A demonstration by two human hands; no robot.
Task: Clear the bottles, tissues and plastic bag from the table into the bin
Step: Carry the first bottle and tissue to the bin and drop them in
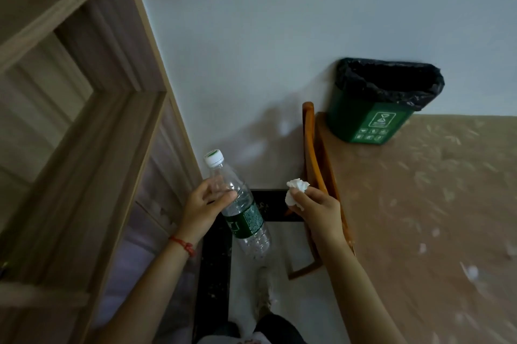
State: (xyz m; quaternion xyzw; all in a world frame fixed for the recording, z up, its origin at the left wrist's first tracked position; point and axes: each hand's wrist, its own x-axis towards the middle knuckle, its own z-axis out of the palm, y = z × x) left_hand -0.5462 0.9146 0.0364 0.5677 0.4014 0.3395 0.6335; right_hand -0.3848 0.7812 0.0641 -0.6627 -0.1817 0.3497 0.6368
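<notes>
Now left hand (205, 208) fingers round bottle (240, 208) | right hand (316, 208) fingers pinch tissue (296, 189)

bin (372, 122) mouth open | chair (313, 164) beside table (433, 203) edge

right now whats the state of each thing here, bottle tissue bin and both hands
bottle: capped, tilted, held in the air
tissue: crumpled, held
bin: upright on the table, black liner, top open
left hand: grips the bottle
right hand: pinches the tissue
table: small white scraps on it
</notes>
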